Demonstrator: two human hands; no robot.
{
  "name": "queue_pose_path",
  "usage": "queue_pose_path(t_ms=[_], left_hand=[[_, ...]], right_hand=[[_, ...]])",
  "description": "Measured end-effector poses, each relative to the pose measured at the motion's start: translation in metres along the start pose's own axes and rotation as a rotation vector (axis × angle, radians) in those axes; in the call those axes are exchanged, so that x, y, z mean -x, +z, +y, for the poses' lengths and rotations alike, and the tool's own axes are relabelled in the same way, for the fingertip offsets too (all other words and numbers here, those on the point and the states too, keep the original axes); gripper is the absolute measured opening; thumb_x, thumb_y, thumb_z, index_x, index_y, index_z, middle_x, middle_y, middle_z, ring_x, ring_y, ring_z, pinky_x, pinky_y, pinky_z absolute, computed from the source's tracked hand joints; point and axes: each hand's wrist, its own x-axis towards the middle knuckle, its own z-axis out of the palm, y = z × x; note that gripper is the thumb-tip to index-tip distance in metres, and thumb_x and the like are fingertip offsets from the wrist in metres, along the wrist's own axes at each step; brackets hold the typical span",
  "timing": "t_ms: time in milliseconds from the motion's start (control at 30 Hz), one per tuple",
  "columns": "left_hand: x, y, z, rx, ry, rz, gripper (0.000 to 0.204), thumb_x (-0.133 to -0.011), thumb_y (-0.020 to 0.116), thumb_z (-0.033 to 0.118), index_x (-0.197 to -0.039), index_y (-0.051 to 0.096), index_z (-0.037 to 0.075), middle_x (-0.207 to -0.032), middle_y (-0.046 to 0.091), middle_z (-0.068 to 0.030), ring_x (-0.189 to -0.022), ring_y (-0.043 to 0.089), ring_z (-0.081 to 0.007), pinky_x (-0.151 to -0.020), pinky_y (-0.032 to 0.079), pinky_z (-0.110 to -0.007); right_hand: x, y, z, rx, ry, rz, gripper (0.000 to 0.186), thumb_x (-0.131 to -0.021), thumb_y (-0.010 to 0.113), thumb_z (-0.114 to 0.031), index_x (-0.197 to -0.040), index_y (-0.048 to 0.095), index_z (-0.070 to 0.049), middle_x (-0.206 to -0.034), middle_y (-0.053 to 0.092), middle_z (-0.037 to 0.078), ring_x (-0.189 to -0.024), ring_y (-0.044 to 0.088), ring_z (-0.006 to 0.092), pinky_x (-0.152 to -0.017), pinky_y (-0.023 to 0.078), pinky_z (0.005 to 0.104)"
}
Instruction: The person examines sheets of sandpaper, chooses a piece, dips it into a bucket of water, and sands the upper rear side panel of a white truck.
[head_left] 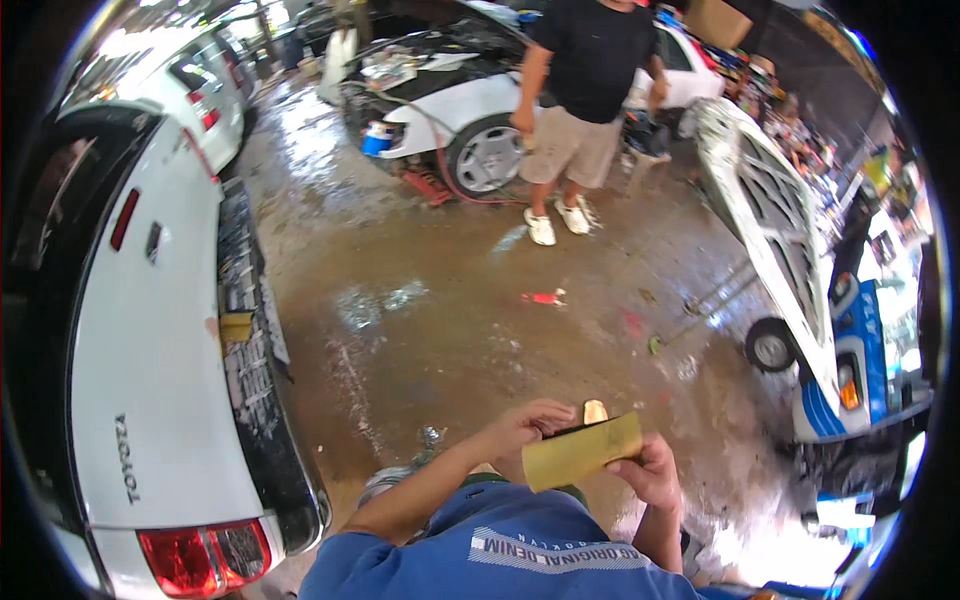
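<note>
A curled yellow sheet, which looks like sandpaper (580, 453), is held in front of my body. My right hand (652, 472) pinches its right end, thumb on the near face. At the upper left edge, my left hand (528, 425) is closed with its fingers bent over the sheet's far side. A dark strip shows between those fingers and the sheet; I cannot tell what it is. Just beyond the sheet's upper edge is a small pale tan piece (595, 411), its lower part hidden.
To my left stands a white vehicle (165, 330); its scuffed dark bumper (250, 370) bears a yellow folded piece (236, 327). A person (580, 100) stands ahead beside a white car (460, 130). A white panel (770, 220) leans at right. The concrete floor (430, 270) looks wet.
</note>
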Motion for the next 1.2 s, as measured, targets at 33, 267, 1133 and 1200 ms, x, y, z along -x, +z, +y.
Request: queue_pose_path(t_ms=[33,267,1133,1200], left_hand=[[0.002,-0.015,0.006,-0.014,0.024,0.038,0.039,-0.093,0.058,0.006,-0.133,0.056,0.004,-0.127,0.061,-0.0122,-0.114,0.059,-0.023,-0.096,0.046,-0.035],[0.041,-0.045,0.059,0.278,-0.373,0.164,0.043,-0.1,0.056,0.029,-0.13,0.054,-0.001,-0.119,0.065,-0.0093,-0.107,0.062,-0.0206,-0.096,0.047,-0.033],[-0.057,-0.042,0.091,-0.652,-0.167,1.69,0.032,-0.094,0.06,0.012,-0.125,0.059,0.003,-0.101,0.069,-0.023,-0.095,0.071,-0.0319,-0.08,0.053,-0.037],[-0.055,-0.041,0.086,-0.518,-0.172,1.772,0.034,-0.093,0.059,0.01,-0.126,0.058,0.0,-0.106,0.071,-0.0194,-0.099,0.07,-0.0231,-0.085,0.052,-0.034]], right_hand=[[-0.015,0.008,0.0,-0.018,-0.011,-0.001,0.026,-0.085,0.073,0.003,-0.109,0.065,-0.001,-0.102,0.071,0.005,-0.093,0.066,0.0129,-0.082,0.052,0.0283],[-0.143,0.035,-0.009,0.467,0.016,-0.579,0.031,-0.087,0.073,-0.004,-0.116,0.062,-0.003,-0.1,0.071,0.009,-0.092,0.067,0.016,-0.079,0.052,0.0319],[-0.43,0.045,0.012,0.521,-0.672,-1.075,0.054,-0.091,0.064,-0.017,-0.141,0.047,-0.006,-0.132,0.057,0.016,-0.118,0.057,0.0342,-0.098,0.046,0.0433],[-0.43,0.053,0.017,0.557,-0.824,-1.127,0.052,-0.091,0.064,-0.019,-0.139,0.05,-0.005,-0.137,0.054,0.015,-0.123,0.054,0.0346,-0.101,0.045,0.0412]])
